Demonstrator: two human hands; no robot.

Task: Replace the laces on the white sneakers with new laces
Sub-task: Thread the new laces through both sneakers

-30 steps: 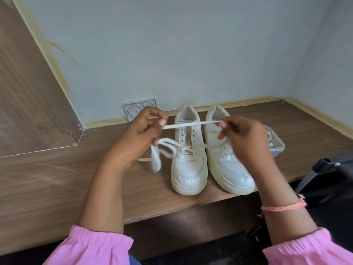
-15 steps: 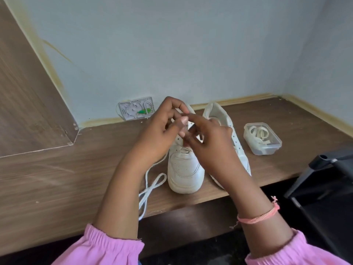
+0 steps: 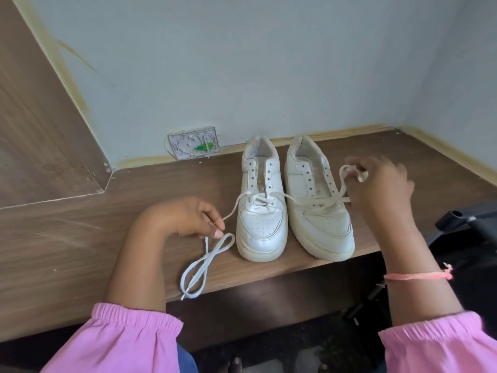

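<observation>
Laces (image 3: 271,197) ran crosswise through the left sneaker's (image 3: 261,211) lowest eyelets on the tabletop (image 3: 80,251), left hand (image 3: 185,218) pinching one end, right hand (image 3: 382,184) gripping the other.
</observation>
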